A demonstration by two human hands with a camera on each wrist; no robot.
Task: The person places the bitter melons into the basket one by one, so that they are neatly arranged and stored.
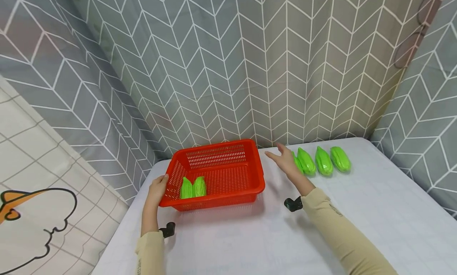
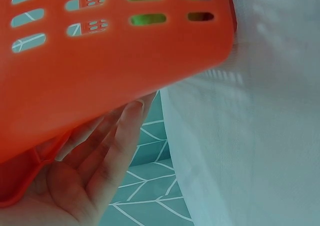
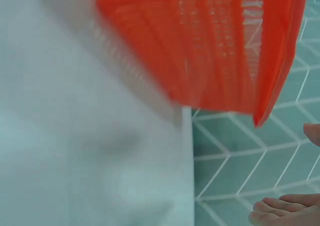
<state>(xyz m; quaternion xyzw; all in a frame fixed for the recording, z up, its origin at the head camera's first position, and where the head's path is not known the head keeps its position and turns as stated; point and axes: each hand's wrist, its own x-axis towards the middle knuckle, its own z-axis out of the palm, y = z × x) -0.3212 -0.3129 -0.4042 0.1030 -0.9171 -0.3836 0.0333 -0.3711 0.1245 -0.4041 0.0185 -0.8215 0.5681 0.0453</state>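
Red basket (image 1: 221,200), one: far side of the white table (image 1: 228,243), left of centre; left hand (image 1: 157,189) clamped on its left rim. Right hand (image 1: 285,160): empty, fingers apart, right of basket. Step, we judge: steadying the basket; next move calls for right fingers closing on something. Contents: two green fruits (image 1: 199,187), near left corner. Outside: four loose fruits (image 1: 323,162), right.

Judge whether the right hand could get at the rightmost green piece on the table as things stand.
Likely yes: the right hand looks empty, and the rightmost green piece lies uncovered on the white table. Other green pieces lie between, so it may need to pass over them.
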